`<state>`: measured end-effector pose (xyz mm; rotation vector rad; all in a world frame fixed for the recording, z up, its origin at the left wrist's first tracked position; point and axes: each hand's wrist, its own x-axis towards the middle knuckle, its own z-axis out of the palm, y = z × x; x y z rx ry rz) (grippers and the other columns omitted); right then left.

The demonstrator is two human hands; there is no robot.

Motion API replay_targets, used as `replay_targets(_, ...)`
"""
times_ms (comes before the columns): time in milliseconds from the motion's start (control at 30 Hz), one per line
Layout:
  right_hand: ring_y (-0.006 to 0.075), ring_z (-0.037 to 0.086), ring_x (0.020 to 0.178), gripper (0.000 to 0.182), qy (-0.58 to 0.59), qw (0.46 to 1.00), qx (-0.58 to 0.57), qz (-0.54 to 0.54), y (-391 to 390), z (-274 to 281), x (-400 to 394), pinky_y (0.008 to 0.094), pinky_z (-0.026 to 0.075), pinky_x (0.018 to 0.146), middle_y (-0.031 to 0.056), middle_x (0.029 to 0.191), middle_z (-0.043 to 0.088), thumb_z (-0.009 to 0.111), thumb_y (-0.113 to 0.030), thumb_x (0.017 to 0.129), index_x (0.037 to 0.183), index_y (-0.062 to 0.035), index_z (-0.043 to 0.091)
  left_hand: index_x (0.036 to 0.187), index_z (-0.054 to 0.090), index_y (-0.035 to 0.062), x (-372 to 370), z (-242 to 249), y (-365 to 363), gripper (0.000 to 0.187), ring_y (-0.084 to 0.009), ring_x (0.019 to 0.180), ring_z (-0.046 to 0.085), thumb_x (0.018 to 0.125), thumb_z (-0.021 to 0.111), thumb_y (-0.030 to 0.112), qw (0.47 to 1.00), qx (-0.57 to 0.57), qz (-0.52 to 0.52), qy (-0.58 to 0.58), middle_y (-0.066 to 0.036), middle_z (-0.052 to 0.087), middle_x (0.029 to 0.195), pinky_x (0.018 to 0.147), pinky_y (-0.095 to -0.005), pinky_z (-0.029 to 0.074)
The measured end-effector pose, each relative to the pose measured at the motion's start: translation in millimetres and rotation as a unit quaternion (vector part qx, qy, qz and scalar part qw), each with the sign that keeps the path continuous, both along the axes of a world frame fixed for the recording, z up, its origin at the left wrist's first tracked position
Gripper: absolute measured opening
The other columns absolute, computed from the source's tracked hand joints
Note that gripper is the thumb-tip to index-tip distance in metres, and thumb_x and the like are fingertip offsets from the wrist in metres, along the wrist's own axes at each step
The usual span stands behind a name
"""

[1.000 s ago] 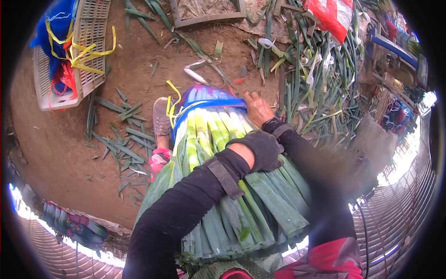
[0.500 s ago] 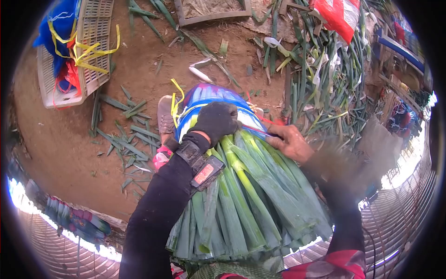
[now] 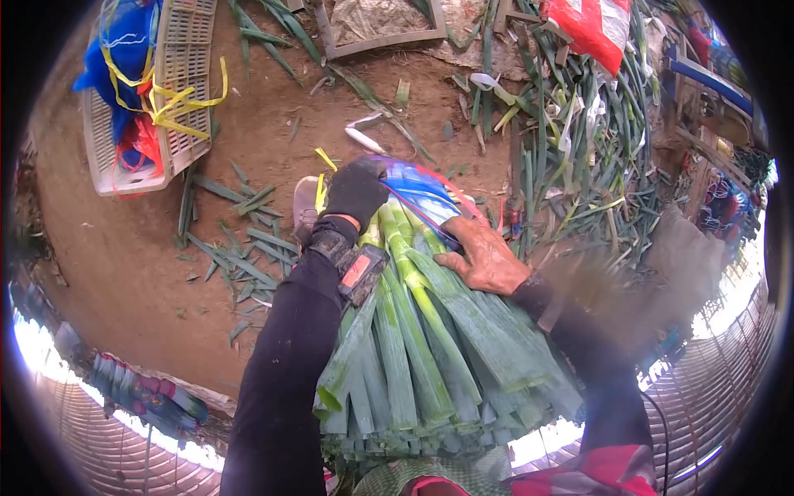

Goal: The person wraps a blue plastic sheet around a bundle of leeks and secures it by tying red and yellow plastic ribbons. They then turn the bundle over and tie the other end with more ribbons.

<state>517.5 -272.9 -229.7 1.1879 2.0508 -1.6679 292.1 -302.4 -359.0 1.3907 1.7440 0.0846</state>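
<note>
A thick bundle of leeks [image 3: 422,347] lies in front of me, its cut green leaf ends fanned toward my body. A translucent blue bag [image 3: 418,192] with a reddish rim wraps the far end. My left hand [image 3: 356,194], in a dark glove, is curled closed on the left of the bag's rim. My bare right hand [image 3: 488,258] rests on the right side of the leeks, thumb spread over the leaves. Its other fingers point toward the bag, and their tips are partly hidden by the rim. Yellow tape [image 3: 322,182] pokes out beside my left hand.
A pale plastic crate [image 3: 184,91] with blue and red plastic and yellow tape stands at the upper left. Leaf scraps [image 3: 240,256] litter the dirt floor. A heap of leek leaves [image 3: 579,149] lies at the right, near a red-and-white sack [image 3: 591,33] and a wooden frame [image 3: 385,45].
My left hand has moved left and up, stretching the bag's rim. My right hand has gone from pinching the rim to lying lower and further left on the leeks, thumb spread.
</note>
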Motion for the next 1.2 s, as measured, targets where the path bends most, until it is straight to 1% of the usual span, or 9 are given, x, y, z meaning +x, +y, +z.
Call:
replay_targets(133,0.0402,0.052,0.092,0.041,0.032,0.999,0.032,-0.005,-12,-3,0,0.0473,0.041,0.082,0.0234,0.095,0.053,0.061,-0.028,0.083,0.105,0.0046,0.049,0.090,0.067,0.0096,-19,-20,0,0.022,-0.0338,0.090,0.060,0.070,0.059,0.014,0.988,-0.058,-0.134,0.049,-0.013,0.063,0.091,0.078,-0.0422,0.047)
replay_targets(467,0.0357,0.050,0.093,0.036,0.055,0.996,0.060,0.028,-26,0,3,0.0452,0.042,0.081,0.0176,0.095,0.047,0.057,-0.025,0.086,0.109,0.0005,0.048,0.082,0.067,0.0091,-53,-13,-11,0.015,-0.0292,0.079,0.063,0.068,0.066,0.015,0.987,-0.030,-0.154,-0.041,-0.013,0.065,0.079,0.070,-0.0394,0.049)
replay_targets(500,0.0349,0.050,0.094,0.035,0.052,0.997,0.050,0.025,-27,1,2,0.0449,0.042,0.081,0.0172,0.095,0.046,0.057,-0.025,0.087,0.109,0.0000,0.048,0.085,0.067,0.0081,-56,-13,-13,0.018,-0.0225,0.071,0.063,0.068,0.071,0.015,0.988,-0.114,-0.050,-0.089,-0.010,0.064,0.073,0.067,-0.0340,0.049)
replay_targets(600,0.0350,0.048,0.099,0.034,0.022,0.999,0.001,0.028,-24,7,1,0.0445,0.040,0.087,0.0174,0.099,0.047,0.057,-0.019,0.085,0.112,-0.0014,0.047,0.085,0.066,0.0046,-58,5,-19,0.019,-0.0167,0.067,0.059,0.069,0.074,0.011,0.974,-0.121,-0.044,-0.185,-0.005,0.062,0.068,0.066,-0.0295,0.049)
replay_targets(733,0.0352,0.048,0.099,0.034,0.014,1.000,-0.002,0.019,-26,6,4,0.0445,0.040,0.087,0.0170,0.101,0.046,0.056,-0.020,0.086,0.113,-0.0020,0.047,0.087,0.066,0.0031,-84,13,-38,0.016,-0.0122,0.084,0.057,0.073,0.072,0.007,0.911,-0.203,0.067,-0.353,-0.003,0.061,0.085,0.074,-0.0266,0.046)
replay_targets(767,0.0355,0.049,0.097,0.034,0.021,1.000,0.014,0.017,-29,5,6,0.0449,0.040,0.085,0.0169,0.099,0.046,0.056,-0.021,0.086,0.113,-0.0025,0.048,0.090,0.066,0.0050,-87,17,-35,0.018,-0.0128,0.089,0.055,0.073,0.073,0.007,0.929,-0.170,0.002,-0.327,-0.003,0.060,0.092,0.077,-0.0271,0.044)
replay_targets(900,0.0355,0.050,0.094,0.034,0.035,0.998,0.042,0.016,-30,2,8,0.0455,0.041,0.082,0.0166,0.096,0.046,0.056,-0.023,0.087,0.113,-0.0031,0.048,0.086,0.067,0.0057,-77,24,-39,0.019,-0.0168,0.081,0.056,0.069,0.074,0.010,0.956,-0.077,0.048,-0.279,-0.003,0.061,0.083,0.075,-0.0318,0.045)
replay_targets(1000,0.0344,0.049,0.095,0.034,0.038,0.998,0.031,0.031,-28,2,7,0.0448,0.041,0.084,0.0165,0.096,0.045,0.054,-0.022,0.087,0.115,-0.0027,0.046,0.091,0.070,0.0058,-77,29,-32,0.017,-0.0119,0.082,0.060,0.074,0.071,0.007,0.984,0.072,-0.076,-0.147,-0.004,0.067,0.088,0.074,-0.0286,0.047)
replay_targets(1200,0.0341,0.048,0.094,0.034,0.057,0.997,0.042,0.033,-30,3,7,0.0437,0.039,0.085,0.0167,0.095,0.044,0.048,-0.024,0.090,0.116,-0.0024,0.046,0.093,0.068,0.0035,-78,17,-29,0.015,-0.0100,0.078,0.058,0.078,0.065,0.003,0.912,-0.215,0.103,-0.334,-0.002,0.066,0.087,0.073,-0.0250,0.047)
